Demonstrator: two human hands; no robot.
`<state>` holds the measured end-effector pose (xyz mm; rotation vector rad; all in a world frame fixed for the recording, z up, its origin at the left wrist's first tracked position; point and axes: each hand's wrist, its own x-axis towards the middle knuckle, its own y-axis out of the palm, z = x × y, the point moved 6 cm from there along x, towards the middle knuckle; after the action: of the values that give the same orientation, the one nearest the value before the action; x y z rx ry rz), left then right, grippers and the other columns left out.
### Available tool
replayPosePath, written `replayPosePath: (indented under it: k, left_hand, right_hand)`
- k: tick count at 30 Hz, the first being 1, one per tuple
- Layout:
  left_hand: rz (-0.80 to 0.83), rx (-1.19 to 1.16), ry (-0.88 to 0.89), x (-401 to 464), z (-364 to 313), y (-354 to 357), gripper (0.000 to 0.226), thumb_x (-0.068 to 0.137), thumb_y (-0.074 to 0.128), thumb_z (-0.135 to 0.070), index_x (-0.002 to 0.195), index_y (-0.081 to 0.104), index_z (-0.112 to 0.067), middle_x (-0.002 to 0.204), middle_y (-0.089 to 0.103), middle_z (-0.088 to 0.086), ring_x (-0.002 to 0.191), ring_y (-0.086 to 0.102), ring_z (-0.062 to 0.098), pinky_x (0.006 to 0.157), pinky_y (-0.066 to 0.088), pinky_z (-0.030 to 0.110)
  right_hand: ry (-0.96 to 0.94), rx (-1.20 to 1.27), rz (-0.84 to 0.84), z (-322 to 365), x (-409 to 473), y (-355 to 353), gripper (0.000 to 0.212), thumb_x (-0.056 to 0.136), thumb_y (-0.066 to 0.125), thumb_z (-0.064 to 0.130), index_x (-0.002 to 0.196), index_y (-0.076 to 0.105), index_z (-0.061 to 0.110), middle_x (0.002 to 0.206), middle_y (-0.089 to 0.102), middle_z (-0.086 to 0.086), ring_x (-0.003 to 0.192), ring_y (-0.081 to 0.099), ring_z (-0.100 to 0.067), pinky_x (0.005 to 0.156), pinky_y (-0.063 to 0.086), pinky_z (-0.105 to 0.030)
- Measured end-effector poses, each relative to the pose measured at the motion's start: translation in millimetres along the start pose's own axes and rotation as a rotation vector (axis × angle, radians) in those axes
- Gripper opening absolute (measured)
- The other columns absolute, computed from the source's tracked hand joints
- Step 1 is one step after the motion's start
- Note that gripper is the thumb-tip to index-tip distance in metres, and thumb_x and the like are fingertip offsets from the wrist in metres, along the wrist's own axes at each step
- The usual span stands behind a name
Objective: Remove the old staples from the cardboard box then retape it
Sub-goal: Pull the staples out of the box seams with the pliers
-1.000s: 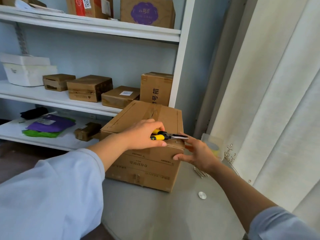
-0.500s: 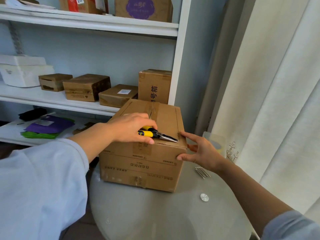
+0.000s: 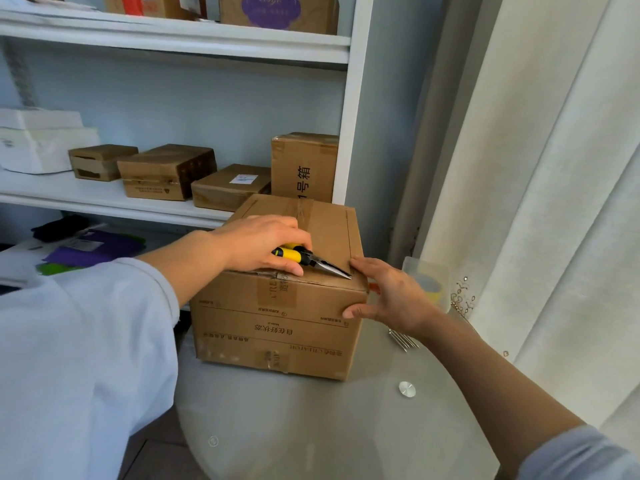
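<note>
Head view: one cardboard box (image 3: 277, 317) sits on the round glass table (image 3: 329, 427), its far side near the shelf. Left hand (image 3: 258, 245) grips one pair of yellow-handled pliers (image 3: 308, 259) — tips at the box's near top edge. Right hand (image 3: 391, 296), fingers straight, braces the right corner; four small boxes (image 3: 166, 171) line the shelf (image 3: 104, 199).

A home packing corner used for storing and handling parcels.

White wall shelves (image 3: 173, 43) at left hold sealed cardboard parcels (image 3: 166, 171) and purple mailer bags (image 3: 93, 247); a cream curtain (image 3: 554, 168) hangs at right beside a round glass table (image 3: 311, 427).
</note>
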<state>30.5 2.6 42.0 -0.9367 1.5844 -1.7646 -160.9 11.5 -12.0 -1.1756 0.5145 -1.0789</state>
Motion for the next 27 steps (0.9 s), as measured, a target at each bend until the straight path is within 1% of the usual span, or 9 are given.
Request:
replayPosePath:
  k: [7, 10, 12, 14, 16, 19, 21, 24, 27]
  left_hand:
    - [-0.081, -0.028, -0.045, -9.7, -3.7, 6.5, 0.032, 0.088, 0.05, -0.055, 0.112, 0.053, -0.036, 0.099, 0.047, -0.012, 0.095, 0.047, 0.007, 0.071, 0.032, 0.025]
    - [-0.129, -0.04, -0.073, -15.7, -7.3, 7.8, 0.028, 0.088, 0.051, -0.054, 0.11, 0.053, -0.035, 0.097, 0.045, -0.013, 0.094, 0.045, 0.006, 0.063, 0.027, 0.017]
    - [-0.147, -0.047, -0.111, -20.7, -9.6, 8.8, 0.027, 0.088, 0.051, -0.053, 0.109, 0.053, -0.036, 0.097, 0.044, -0.013, 0.094, 0.044, 0.006, 0.061, 0.024, 0.013]
    - [-0.162, -0.07, -0.148, -24.1, -10.9, 10.8, 0.026, 0.088, 0.051, -0.053, 0.107, 0.053, -0.036, 0.096, 0.044, -0.013, 0.095, 0.044, 0.007, 0.062, 0.027, 0.018]
    - [-0.178, -0.113, -0.186, -28.0, -12.0, 13.4, 0.026, 0.087, 0.052, -0.053, 0.106, 0.055, -0.036, 0.095, 0.045, -0.013, 0.096, 0.043, 0.008, 0.068, 0.031, 0.024]
    - [-0.221, -0.166, -0.246, -32.4, -13.6, 16.8, 0.029, 0.086, 0.053, -0.054, 0.108, 0.054, -0.035, 0.098, 0.044, -0.013, 0.098, 0.041, 0.008, 0.072, 0.032, 0.026]
    - [-0.246, -0.189, -0.27, -34.3, -15.6, 17.4, 0.029, 0.086, 0.053, -0.053, 0.109, 0.054, -0.034, 0.1, 0.044, -0.013, 0.098, 0.04, 0.007, 0.072, 0.031, 0.026]
    - [-0.249, -0.204, -0.279, -34.4, -15.6, 16.8, 0.029, 0.086, 0.054, -0.052, 0.108, 0.054, -0.034, 0.098, 0.043, -0.013, 0.096, 0.04, 0.007, 0.071, 0.031, 0.026]
    - [-0.24, -0.234, -0.285, -34.5, -14.6, 16.7, 0.031, 0.084, 0.056, -0.053, 0.109, 0.055, -0.034, 0.097, 0.044, -0.012, 0.097, 0.041, 0.009, 0.073, 0.033, 0.027]
  right_hand:
    - [0.022, 0.049, -0.012, 2.2, -0.7, 0.5, 0.091, 0.074, 0.074, 0.05, 0.149, 0.031, 0.021, 0.151, 0.035, 0.005, 0.135, 0.038, -0.015, 0.111, 0.036, -0.036]
    - [0.031, 0.048, -0.013, 3.7, -1.7, 1.0, 0.091, 0.073, 0.074, 0.051, 0.148, 0.031, 0.021, 0.152, 0.034, 0.005, 0.137, 0.035, -0.016, 0.112, 0.034, -0.039]
    - [0.037, 0.043, -0.026, 7.8, -2.3, 0.2, 0.089, 0.075, 0.071, 0.053, 0.148, 0.031, 0.022, 0.152, 0.034, 0.005, 0.138, 0.034, -0.016, 0.114, 0.031, -0.037]
    - [0.047, 0.043, -0.043, 12.8, -2.2, -2.6, 0.084, 0.078, 0.064, 0.058, 0.148, 0.033, 0.021, 0.152, 0.035, 0.004, 0.139, 0.034, -0.016, 0.113, 0.03, -0.035]
    - [0.054, 0.049, -0.059, 18.0, -2.7, -5.1, 0.081, 0.08, 0.059, 0.06, 0.146, 0.037, 0.02, 0.151, 0.037, 0.003, 0.138, 0.035, -0.016, 0.111, 0.031, -0.035]
    - [0.046, 0.101, -0.108, 22.9, -6.4, -7.5, 0.067, 0.083, 0.065, 0.05, 0.139, 0.048, 0.018, 0.141, 0.051, 0.002, 0.128, 0.046, -0.017, 0.102, 0.037, -0.03]
    - [0.063, 0.167, -0.126, 21.6, -9.2, -7.4, 0.062, 0.084, 0.067, 0.044, 0.137, 0.051, 0.017, 0.136, 0.055, 0.002, 0.125, 0.049, -0.016, 0.098, 0.038, -0.026]
    - [0.128, 0.329, -0.114, 13.5, -8.9, -7.9, 0.064, 0.084, 0.067, 0.044, 0.138, 0.05, 0.016, 0.137, 0.054, 0.003, 0.129, 0.047, -0.014, 0.104, 0.035, -0.028]
    - [0.143, 0.38, -0.111, 9.2, -8.3, -8.0, 0.059, 0.086, 0.067, 0.038, 0.137, 0.051, 0.014, 0.138, 0.054, 0.003, 0.131, 0.046, -0.014, 0.109, 0.033, -0.031]
